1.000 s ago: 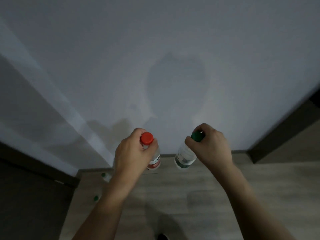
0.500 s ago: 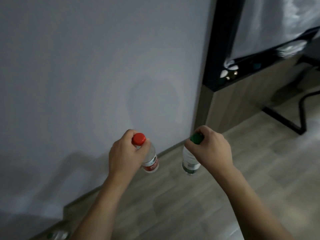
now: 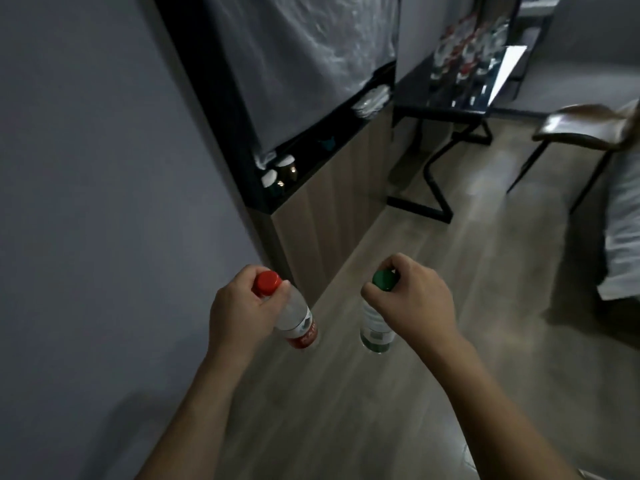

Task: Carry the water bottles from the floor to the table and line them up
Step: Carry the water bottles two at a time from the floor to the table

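Currently left hand (image 3: 239,311) grips red-capped bottle (image 3: 298,323), right hand (image 3: 412,303) green-capped bottle (image 3: 375,327); carry upright, grip firm, toward far table (image 3: 446,105).

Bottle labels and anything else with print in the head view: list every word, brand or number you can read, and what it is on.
Nothing reads clearly.
Red-capped bottle, in the left hand: red label with white marks, too blurred to read.
Green-capped bottle, in the right hand: green label, print too small to read.
Bottles on the black table: labels blurred, unreadable.
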Tool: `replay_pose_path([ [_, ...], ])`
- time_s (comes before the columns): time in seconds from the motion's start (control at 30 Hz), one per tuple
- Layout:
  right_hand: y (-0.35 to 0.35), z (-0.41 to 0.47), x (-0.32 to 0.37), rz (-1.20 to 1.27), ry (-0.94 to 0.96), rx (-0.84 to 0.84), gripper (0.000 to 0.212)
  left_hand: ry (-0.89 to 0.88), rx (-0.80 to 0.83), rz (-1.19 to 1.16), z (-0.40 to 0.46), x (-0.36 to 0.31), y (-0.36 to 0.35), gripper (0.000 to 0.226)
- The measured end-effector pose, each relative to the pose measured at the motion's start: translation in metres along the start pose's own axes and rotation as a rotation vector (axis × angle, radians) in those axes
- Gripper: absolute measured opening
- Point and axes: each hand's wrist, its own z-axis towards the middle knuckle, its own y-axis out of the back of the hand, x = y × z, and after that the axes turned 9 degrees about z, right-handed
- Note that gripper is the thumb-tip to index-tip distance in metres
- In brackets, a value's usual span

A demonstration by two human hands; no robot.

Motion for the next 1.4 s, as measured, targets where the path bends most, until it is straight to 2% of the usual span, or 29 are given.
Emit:
replay_pose_path([
  [0.13,0.037,0.019,-0.032,0.014,-0.072,-0.088,0.024,-0.093,0.051,-0.025,0.028,-0.044,-0.034,0.019],
  [0.47,0.099,0.094,-0.098,0.019,-0.221,-0.243,0.022,-0.194,0.164,-0.112,0.099,-0.135,-0.122,0.017],
  [0.77,0.129,0.22,-0.16,-0.021,-0.25,-0.257,0.021,-0.278,0.214,-0.127,0.206,-0.205,-0.233,0.02],
  [1.1,0.188,0.34,-0.206,-0.06,-0.266,-0.317,0.02,-0.41,0.201,-0.133,0.295,-0.316,-0.309,0.021],
  [1.4,0.232,0.438,-0.294,-0.051,-0.318,-0.285,0.023,-0.397,0.255,-0.151,0.345,-0.409,-0.396,0.02],
])
